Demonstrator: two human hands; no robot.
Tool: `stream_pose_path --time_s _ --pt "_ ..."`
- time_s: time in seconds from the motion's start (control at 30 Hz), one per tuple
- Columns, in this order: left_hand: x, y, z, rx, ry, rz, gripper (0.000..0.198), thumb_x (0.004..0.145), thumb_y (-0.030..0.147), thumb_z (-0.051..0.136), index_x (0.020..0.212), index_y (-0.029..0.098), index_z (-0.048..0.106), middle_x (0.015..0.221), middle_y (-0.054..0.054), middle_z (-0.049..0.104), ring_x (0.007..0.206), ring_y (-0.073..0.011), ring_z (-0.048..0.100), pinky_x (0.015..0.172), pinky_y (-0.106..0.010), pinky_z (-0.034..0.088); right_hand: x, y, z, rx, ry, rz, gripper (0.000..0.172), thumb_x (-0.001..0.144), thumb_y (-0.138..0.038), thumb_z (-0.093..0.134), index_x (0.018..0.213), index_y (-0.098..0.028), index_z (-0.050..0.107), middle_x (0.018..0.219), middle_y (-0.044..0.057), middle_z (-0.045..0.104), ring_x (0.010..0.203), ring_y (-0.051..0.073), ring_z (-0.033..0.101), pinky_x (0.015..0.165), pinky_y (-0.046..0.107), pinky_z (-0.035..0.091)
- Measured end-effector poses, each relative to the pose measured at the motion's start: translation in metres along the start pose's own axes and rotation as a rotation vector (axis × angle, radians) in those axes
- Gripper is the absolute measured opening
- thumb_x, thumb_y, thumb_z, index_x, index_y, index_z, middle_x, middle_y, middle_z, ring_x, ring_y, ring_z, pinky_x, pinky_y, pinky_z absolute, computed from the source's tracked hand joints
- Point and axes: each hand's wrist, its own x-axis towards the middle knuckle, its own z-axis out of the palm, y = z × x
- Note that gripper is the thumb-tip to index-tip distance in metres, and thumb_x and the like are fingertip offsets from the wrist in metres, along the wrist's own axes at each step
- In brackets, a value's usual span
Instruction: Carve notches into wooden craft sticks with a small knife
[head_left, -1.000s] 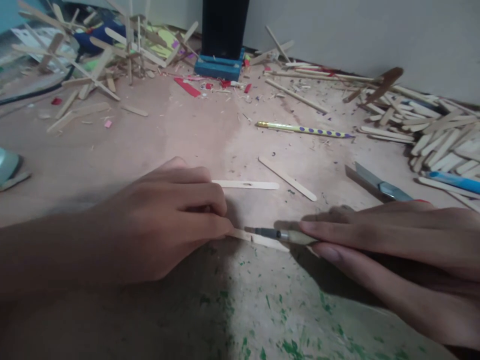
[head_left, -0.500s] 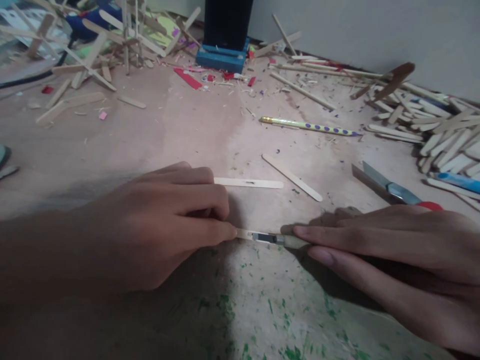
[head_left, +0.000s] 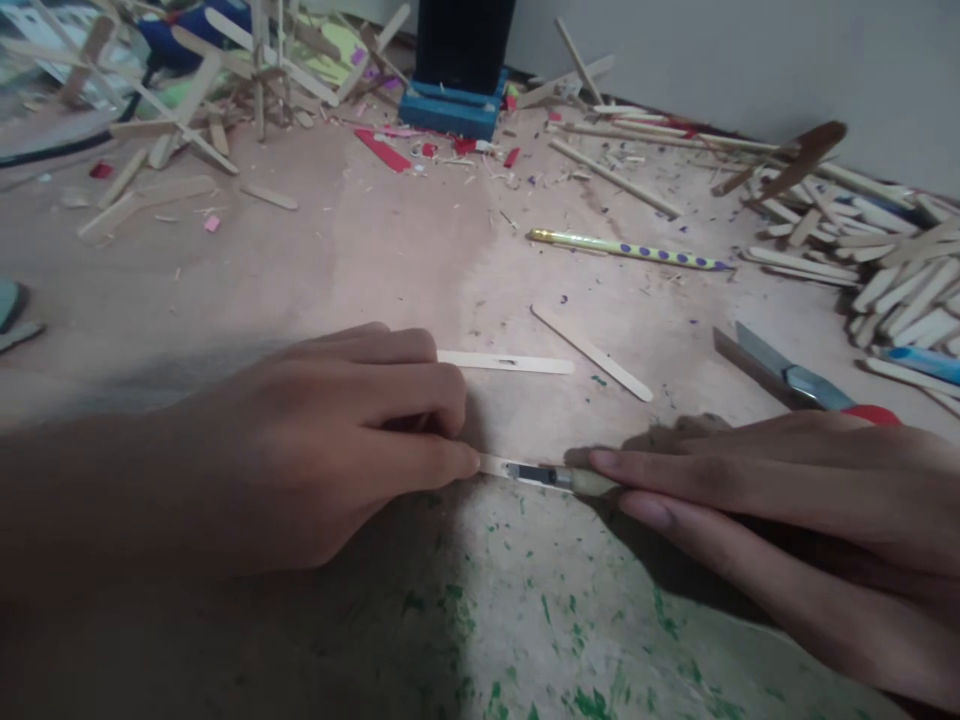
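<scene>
My left hand [head_left: 352,450] is closed with its fingers curled, pressing a popsicle stick [head_left: 491,465] flat on the table; most of that stick is under the fingers. My right hand [head_left: 750,500] pinches the pale handle of a small carving chisel [head_left: 536,474]. Its flat metal blade lies along the stick, the tip at a small notch a short way from my left fingertip. Just beyond my left knuckles rests another popsicle stick [head_left: 540,366] with a small slot cut in it. A third popsicle stick [head_left: 592,352] lies slanted to the right.
Open scissors [head_left: 787,375] with a red handle lie beside my right hand. A spotted pencil [head_left: 630,248] lies farther back. Piled popsicle sticks [head_left: 907,290] fill the right side. A blue-based stand [head_left: 450,110] and stick constructions [head_left: 187,110] stand at the back. Green paint flecks mark the near tabletop.
The whole view has shifted slightly, so things sit a little more to the right. The chisel tip stays at the notch; both hands keep their grip.
</scene>
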Motion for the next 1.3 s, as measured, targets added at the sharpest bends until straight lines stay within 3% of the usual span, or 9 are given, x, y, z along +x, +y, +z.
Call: stream_pose_path --time_s 0.07,0.23,0.43,0.6,0.77,0.9,1.03,1.23,1.3 --pt "0.0 0.0 0.002 -0.002 0.0 -0.007 0.037 0.127 0.008 0.057 0.12 0.029 0.087 0.107 0.002 0.091 0.099 -0.0191 0.082 0.097 -0.032 0.066 -0.001 0.001 0.0 -0.034 -0.013 -0.016 0.043 0.13 -0.022 0.067 0.16 -0.046 0.087 0.114 -0.003 0.1 0.086 0.021 0.097 0.065 0.029 0.074" --pt "0.0 0.002 0.004 0.006 0.019 -0.002 0.038 0.132 0.013 0.055 0.118 0.029 0.087 0.103 0.001 0.087 0.096 -0.0193 0.08 0.092 -0.032 0.067 -0.013 0.009 0.005 -0.024 -0.004 -0.018 0.054 0.134 -0.027 0.058 0.182 -0.048 0.072 0.126 0.0 0.101 0.094 0.023 0.098 0.067 0.034 0.073" --pt "-0.002 0.003 0.002 -0.011 0.017 -0.029 0.036 0.131 0.015 0.058 0.116 0.03 0.088 0.101 0.001 0.084 0.094 -0.0184 0.079 0.087 -0.03 0.066 -0.026 0.007 0.016 -0.104 0.141 0.11 0.042 0.115 -0.058 0.095 0.153 -0.04 0.096 0.114 0.006 0.1 0.094 0.031 0.097 0.069 0.036 0.076" --pt "-0.004 0.001 -0.001 0.041 0.016 0.028 0.032 0.129 0.01 0.06 0.122 0.028 0.086 0.104 0.003 0.084 0.097 -0.0143 0.078 0.087 -0.026 0.064 -0.041 0.003 0.022 -0.139 0.171 0.126 0.045 0.11 -0.07 0.097 0.142 -0.039 0.1 0.114 0.008 0.099 0.096 0.031 0.096 0.071 0.036 0.077" --pt "-0.006 -0.001 -0.003 0.067 -0.001 0.057 0.033 0.126 0.002 0.061 0.129 0.026 0.083 0.109 0.002 0.085 0.102 -0.0137 0.079 0.09 -0.026 0.065 -0.026 0.001 0.016 -0.157 0.11 0.068 0.033 0.12 -0.054 0.09 0.149 -0.039 0.096 0.113 0.005 0.099 0.089 0.027 0.095 0.07 0.034 0.074" --pt "-0.006 0.0 0.0 0.09 0.004 0.082 0.028 0.137 0.017 0.054 0.133 0.026 0.08 0.105 0.002 0.082 0.096 -0.0145 0.077 0.084 -0.027 0.064 -0.009 0.004 0.015 -0.187 0.048 -0.104 0.027 0.134 -0.03 0.068 0.153 -0.027 0.087 0.111 0.003 0.098 0.076 0.016 0.089 0.066 0.032 0.068" --pt "-0.008 -0.001 0.003 0.102 0.044 0.067 0.028 0.134 0.012 0.058 0.131 0.026 0.081 0.103 0.003 0.08 0.095 -0.0136 0.076 0.084 -0.024 0.064 -0.004 0.006 0.018 -0.224 0.066 -0.138 0.027 0.134 -0.03 0.068 0.152 -0.022 0.086 0.094 0.0 0.091 0.066 0.015 0.082 0.058 0.037 0.06" --pt "-0.006 -0.001 0.002 0.08 0.033 0.08 0.027 0.135 0.014 0.058 0.131 0.024 0.083 0.105 0.003 0.081 0.097 -0.0131 0.076 0.085 -0.024 0.064 -0.008 0.002 0.011 -0.114 0.137 -0.044 0.025 0.132 -0.023 0.073 0.153 -0.031 0.083 0.129 -0.002 0.101 0.091 0.011 0.095 0.076 0.022 0.073" --pt "-0.005 0.0 0.002 0.069 0.027 0.078 0.027 0.136 0.016 0.057 0.128 0.025 0.081 0.103 0.003 0.08 0.095 -0.0139 0.076 0.084 -0.025 0.064 -0.009 0.003 0.01 -0.113 0.157 -0.04 0.024 0.133 -0.023 0.07 0.151 -0.032 0.083 0.124 -0.001 0.101 0.091 0.013 0.096 0.071 0.023 0.073"
